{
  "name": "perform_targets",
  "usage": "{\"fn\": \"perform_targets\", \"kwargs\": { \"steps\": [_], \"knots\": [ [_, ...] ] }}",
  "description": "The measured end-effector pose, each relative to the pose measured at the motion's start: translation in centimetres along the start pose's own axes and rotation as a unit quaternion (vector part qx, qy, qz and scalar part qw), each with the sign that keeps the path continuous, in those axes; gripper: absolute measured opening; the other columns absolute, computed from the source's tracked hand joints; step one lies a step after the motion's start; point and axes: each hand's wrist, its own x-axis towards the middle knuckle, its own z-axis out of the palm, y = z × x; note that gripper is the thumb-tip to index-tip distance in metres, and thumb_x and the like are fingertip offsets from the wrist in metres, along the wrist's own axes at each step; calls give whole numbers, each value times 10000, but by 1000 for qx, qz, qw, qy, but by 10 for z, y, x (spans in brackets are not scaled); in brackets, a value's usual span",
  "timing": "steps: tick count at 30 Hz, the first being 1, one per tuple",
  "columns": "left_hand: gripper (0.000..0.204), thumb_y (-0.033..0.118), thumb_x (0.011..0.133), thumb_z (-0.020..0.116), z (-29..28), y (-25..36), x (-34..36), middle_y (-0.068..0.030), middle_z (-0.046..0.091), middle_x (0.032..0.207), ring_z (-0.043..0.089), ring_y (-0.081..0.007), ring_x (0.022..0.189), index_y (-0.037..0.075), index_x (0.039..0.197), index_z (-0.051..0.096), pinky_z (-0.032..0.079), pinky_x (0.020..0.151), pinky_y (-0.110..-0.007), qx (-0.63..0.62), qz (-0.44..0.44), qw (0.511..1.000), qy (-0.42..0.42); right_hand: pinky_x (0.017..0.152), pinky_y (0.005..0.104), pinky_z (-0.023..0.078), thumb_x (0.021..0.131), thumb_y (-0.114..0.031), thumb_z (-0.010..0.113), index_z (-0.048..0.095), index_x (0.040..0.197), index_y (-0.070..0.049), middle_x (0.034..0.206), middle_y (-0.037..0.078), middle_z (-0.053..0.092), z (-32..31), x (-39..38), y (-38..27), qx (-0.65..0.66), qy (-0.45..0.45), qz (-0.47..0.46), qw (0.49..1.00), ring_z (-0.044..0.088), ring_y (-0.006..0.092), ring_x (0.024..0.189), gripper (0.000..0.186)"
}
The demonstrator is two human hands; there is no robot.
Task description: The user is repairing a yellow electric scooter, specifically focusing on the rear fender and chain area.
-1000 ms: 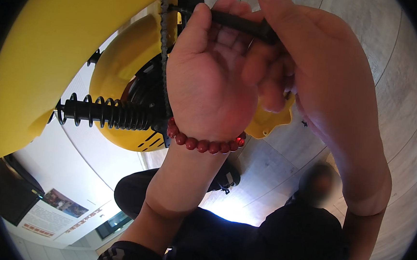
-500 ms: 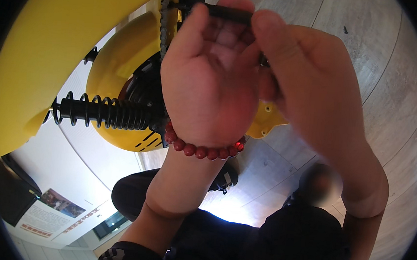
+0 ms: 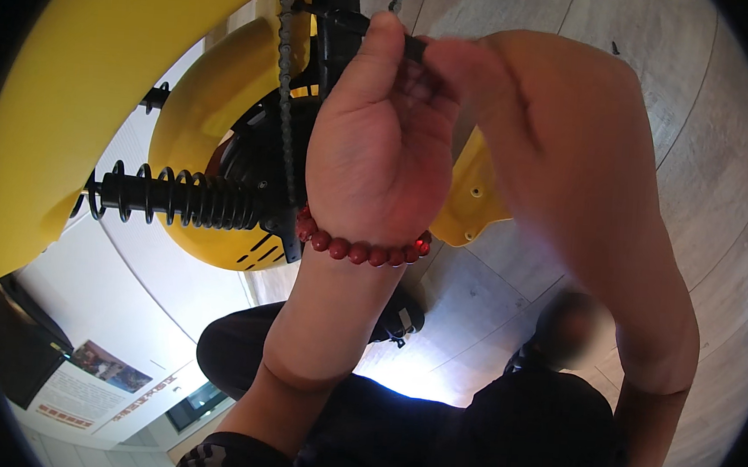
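My left hand (image 3: 379,156), palm up with a red bead bracelet (image 3: 360,252) at the wrist, is closed around a black rod-shaped tool handle (image 3: 415,49). A thin dark shaft runs from the handle leftward past the chain (image 3: 285,88); its tip meets black parts of a yellow vehicle. The tool's exact kind does not show. At the handle's right end, my right hand (image 3: 554,133) is blurred, its thumb pressed to the handle and its other fingers mostly hidden behind.
A large yellow body panel (image 3: 62,99) fills the left. Below the chain is a black coil-spring shock absorber (image 3: 177,198) beside a yellow wheel cover (image 3: 187,242). Another yellow part (image 3: 474,197) with small holes lies behind my hands. A small dark screw-like piece (image 3: 615,48) rests on the wooden floor (image 3: 697,195).
My left hand has shifted slightly right and its palm has narrowed in view. My right hand has rolled over the handle's end, knuckles higher. More of the chain shows.
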Motion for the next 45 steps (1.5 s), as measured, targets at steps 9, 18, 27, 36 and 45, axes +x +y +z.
{"fn": "perform_targets", "kwargs": {
  "steps": [9,18,27,36,45],
  "knots": [
    [244,241,915,414,12,4,-4,-47,610,898,562,-186,806,54,982,556,440,723,-325,-37,36,999,4,521,305,428,892,-377,457,486,910,-37,856,118,541,-17,35,-2,390,-378,519,660,523,167,622,341],
    [255,242,911,424,-15,17,11,-50,600,950,529,-194,967,41,1005,551,424,860,-360,-78,-65,973,-209,474,244,377,868,-280,519,606,784,-35,615,7,543,9,-1,-2,66,-38,34,996,486,78,522,273],
    [270,244,912,417,-3,6,2,-74,590,967,535,-230,951,38,1025,549,426,852,-363,29,23,999,-21,440,240,355,881,-289,489,592,822,-18,555,12,521,15,1,-16,119,103,83,984,470,100,462,295],
    [310,313,912,413,-4,17,1,-111,593,983,558,-227,936,52,1008,550,451,822,-348,-103,-151,964,-193,397,210,329,894,-388,426,598,719,-13,497,25,502,5,4,-11,487,-55,365,792,426,90,387,448],
    [253,249,916,415,-7,11,0,-77,586,1018,535,-231,988,57,1022,543,385,918,-376,-2,13,993,-120,405,207,310,875,-394,479,601,692,-8,487,19,489,-1,2,-8,228,-86,329,912,430,69,414,444]
  ]
}}
